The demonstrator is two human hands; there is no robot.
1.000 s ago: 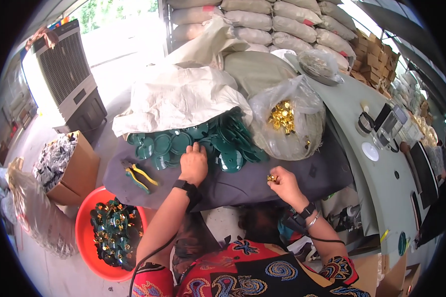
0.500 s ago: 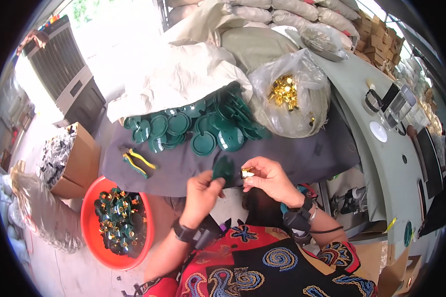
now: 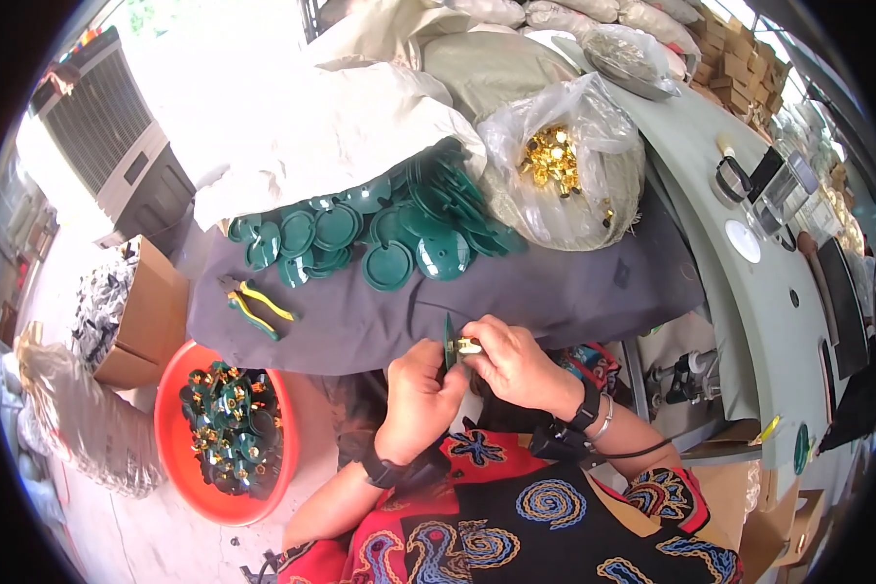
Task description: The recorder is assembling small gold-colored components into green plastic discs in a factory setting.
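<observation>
My left hand [image 3: 417,394] is closed on a round green plastic disc [image 3: 449,336], held edge-on above my lap. A small shiny gold fitting [image 3: 469,346] is pinched in my right hand [image 3: 516,362] and meets the face of the disc. Whether the two are joined cannot be made out. Just beyond my hands, a pile of similar green discs [image 3: 387,265] spills from a white woven sack [image 3: 360,127] onto a dark grey cloth [image 3: 360,331]. A clear plastic bag [image 3: 608,156] to the right of the pile holds loose gold fittings [image 3: 555,161].
Yellow-and-green pliers [image 3: 259,308] lie on the cloth at left. Below them, an orange-red basin [image 3: 284,457] contains green discs with gold fittings. A cardboard box [image 3: 151,316] and a stuffed clear sack [image 3: 88,414] stand farther left. A pale curved table [image 3: 730,292] borders the right.
My right hand has brought the gold fitting left against the disc. My left hand has moved slightly right and down, and the disc has turned edge-on. The whole view has shifted slightly.
</observation>
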